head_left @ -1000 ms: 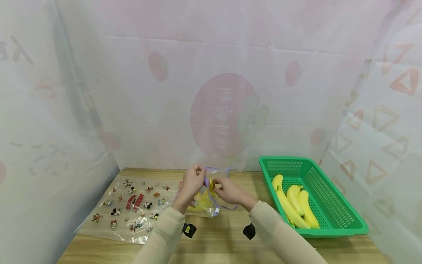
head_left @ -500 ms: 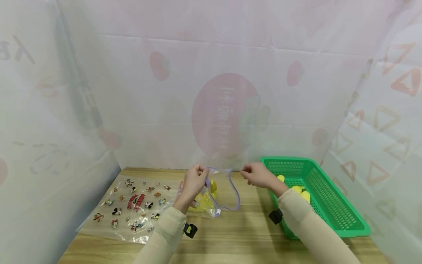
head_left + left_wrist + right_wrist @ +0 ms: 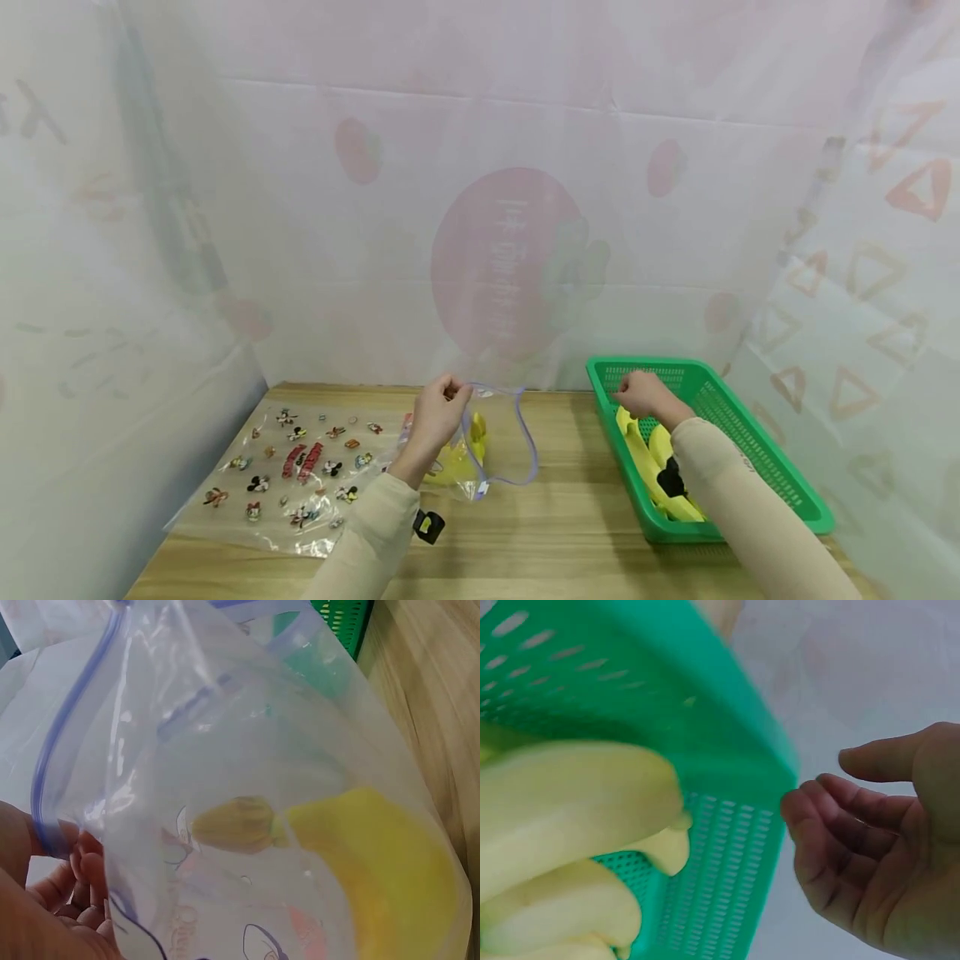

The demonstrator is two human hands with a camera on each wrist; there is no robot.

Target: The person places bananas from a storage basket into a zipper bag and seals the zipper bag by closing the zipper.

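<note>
My left hand pinches the edge of a clear zip bag with a purple seal, and the bag's mouth gapes toward the right. Inside it lies a yellow banana, its stem end toward the opening. Over the near-left rim of a green basket hangs my right hand, holding nothing. In the right wrist view its fingers are loosely bent, with the thumb apart from them. Several bananas lie in the basket below that hand, partly covered by the wrist and sleeve in the head view.
A flat clear plastic bag printed with cartoon figures lies on the left of the wooden table. A pale printed sheet forms the back wall, and more sheets stand at both sides.
My right hand has left the bag's mouth and moved right to above the basket. The left hand has stayed on the bag's edge, and the mouth has spread wider.
</note>
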